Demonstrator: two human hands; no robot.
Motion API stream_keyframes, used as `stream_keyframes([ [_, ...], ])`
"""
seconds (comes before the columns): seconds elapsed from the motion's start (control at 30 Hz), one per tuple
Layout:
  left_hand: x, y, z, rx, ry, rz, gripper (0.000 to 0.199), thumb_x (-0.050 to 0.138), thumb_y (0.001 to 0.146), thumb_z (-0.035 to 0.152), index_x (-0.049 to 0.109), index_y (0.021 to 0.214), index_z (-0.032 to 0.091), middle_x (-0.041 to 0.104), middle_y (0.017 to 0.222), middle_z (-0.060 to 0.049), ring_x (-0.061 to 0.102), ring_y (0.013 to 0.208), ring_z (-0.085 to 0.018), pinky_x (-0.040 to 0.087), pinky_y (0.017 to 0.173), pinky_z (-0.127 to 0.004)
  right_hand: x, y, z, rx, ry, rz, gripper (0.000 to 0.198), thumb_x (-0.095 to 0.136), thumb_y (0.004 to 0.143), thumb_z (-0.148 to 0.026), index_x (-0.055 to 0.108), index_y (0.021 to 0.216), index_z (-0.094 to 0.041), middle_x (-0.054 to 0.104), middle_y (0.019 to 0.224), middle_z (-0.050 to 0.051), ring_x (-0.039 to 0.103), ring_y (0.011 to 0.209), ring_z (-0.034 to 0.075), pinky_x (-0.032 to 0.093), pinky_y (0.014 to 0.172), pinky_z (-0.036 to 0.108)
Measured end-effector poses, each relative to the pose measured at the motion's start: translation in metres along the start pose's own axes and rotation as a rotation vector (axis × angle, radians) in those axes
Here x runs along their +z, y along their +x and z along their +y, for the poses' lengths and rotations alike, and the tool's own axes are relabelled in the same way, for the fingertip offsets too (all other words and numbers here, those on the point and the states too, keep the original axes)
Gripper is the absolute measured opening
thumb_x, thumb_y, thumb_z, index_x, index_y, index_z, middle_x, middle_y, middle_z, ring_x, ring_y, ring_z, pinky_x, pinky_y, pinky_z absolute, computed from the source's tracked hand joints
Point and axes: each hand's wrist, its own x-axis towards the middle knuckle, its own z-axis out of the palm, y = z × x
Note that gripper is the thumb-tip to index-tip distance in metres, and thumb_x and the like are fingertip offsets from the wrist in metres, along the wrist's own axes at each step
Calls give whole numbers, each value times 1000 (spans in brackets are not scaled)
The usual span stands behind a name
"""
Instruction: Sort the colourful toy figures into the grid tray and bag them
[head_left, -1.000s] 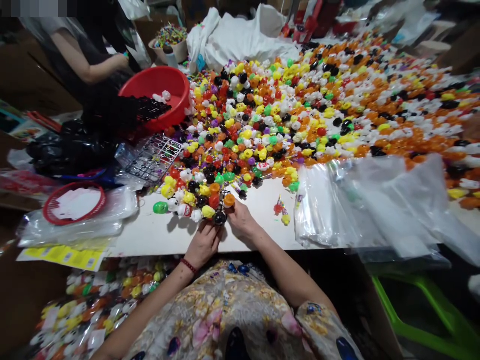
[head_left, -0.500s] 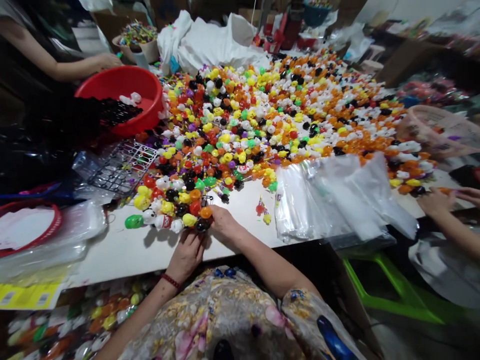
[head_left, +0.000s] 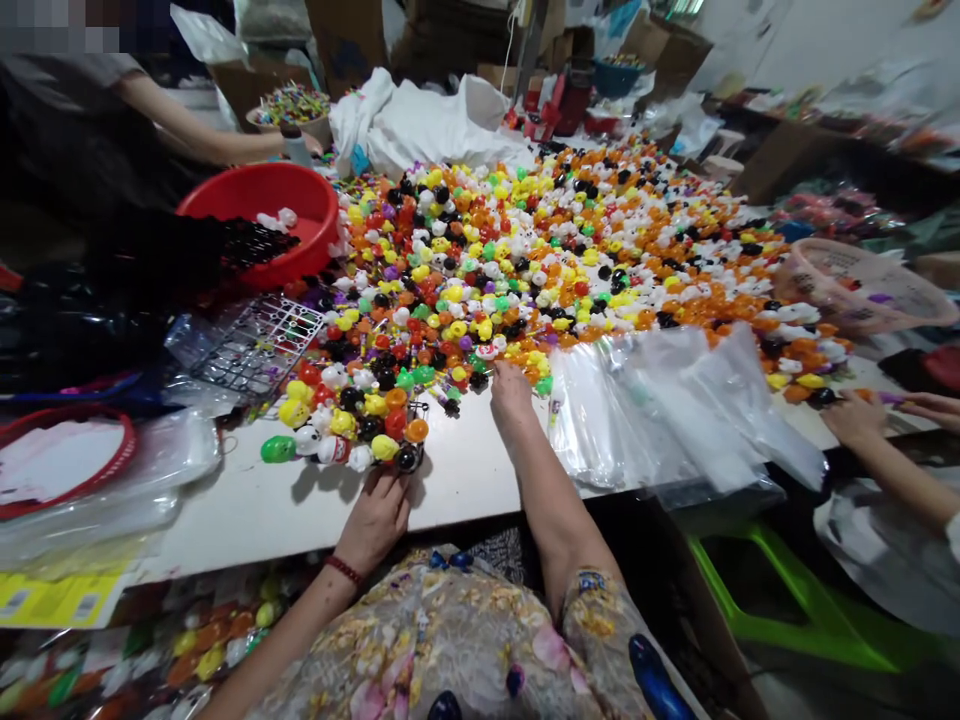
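My left hand [head_left: 379, 515] has its fingers curled at the near right corner of a cluster of small figure heads [head_left: 343, 423] in green, white, yellow, orange, red and black. The cluster appears set in rows on a black plastic frame [head_left: 421, 408], mostly hidden under the heads. My right hand [head_left: 512, 392] reaches forward to the near edge of a big heap of similar coloured figures [head_left: 480, 260]. Its fingertips are hidden behind the hand, so I cannot see whether they hold anything. The right forearm crosses the white table [head_left: 457, 480].
Clear plastic bags [head_left: 660, 400] lie right of my arm. At the left are a bare black grid frame [head_left: 255, 345], a red tub [head_left: 319, 215] and a red basket [head_left: 127, 450]. Co-workers' hands are at far left and right. A pink basket [head_left: 862, 300] stands at right.
My right hand has left the cluster and moved forward and right to the heap. My left hand stays at the cluster's near corner. The co-worker's arm at left has reached further right.
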Motion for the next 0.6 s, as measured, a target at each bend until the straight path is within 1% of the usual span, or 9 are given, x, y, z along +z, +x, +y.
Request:
stream_keyframes([
  [0.1,4,-2,-1,-14,-14,4,57,44,90,11,42,147,17,70,114,-11,60,116,-26,50,101,-42,-2,4,-2,21,17,7,16,49,91,-18,65,93,-19,64,95,12,60,90,26,44,83,38],
  [0.2,7,-4,0,-11,-24,11,54,44,90,10,45,144,17,70,112,-11,60,116,-26,51,101,-42,-4,-11,-1,54,54,37,16,47,89,-16,61,97,-18,64,92,11,60,86,25,44,80,37],
  [0.3,7,-6,0,-58,-25,-10,45,45,91,12,54,135,16,69,111,-12,60,113,-26,52,99,-43,-1,-38,2,74,248,102,15,52,86,-25,56,100,-20,63,85,6,57,76,22,45,73,34],
  [0.37,6,-7,1,-96,-39,-71,40,45,92,15,58,130,17,68,114,-12,60,113,-27,51,100,-45,4,-57,1,60,440,102,27,61,79,-33,54,102,-21,62,81,1,55,69,18,45,69,31],
  [0.4,5,-7,1,-105,-50,-108,40,45,93,16,59,130,17,67,116,-12,59,114,-27,51,101,-46,8,-65,0,43,526,67,31,65,76,-36,54,102,-21,61,79,0,54,66,17,45,67,30],
  [0.47,4,-7,0,-109,-72,-162,41,45,93,16,57,132,17,66,121,-12,57,118,-27,48,104,-47,19,-76,-6,5,671,-55,33,68,71,-41,57,95,-21,59,73,-3,51,63,14,44,63,28],
  [0.53,3,-7,0,-110,-75,-168,43,45,93,16,55,135,16,65,123,-12,56,120,-27,48,106,-47,33,-82,-14,-8,788,-196,30,68,71,-45,60,85,-20,57,68,-4,50,61,13,44,61,27],
  [0.6,1,-6,0,-110,-67,-151,43,47,92,16,54,135,16,65,122,-12,55,119,-27,48,105,-45,48,-83,-23,25,878,-313,27,67,71,-44,59,80,-20,56,64,-4,51,59,13,45,60,28],
])
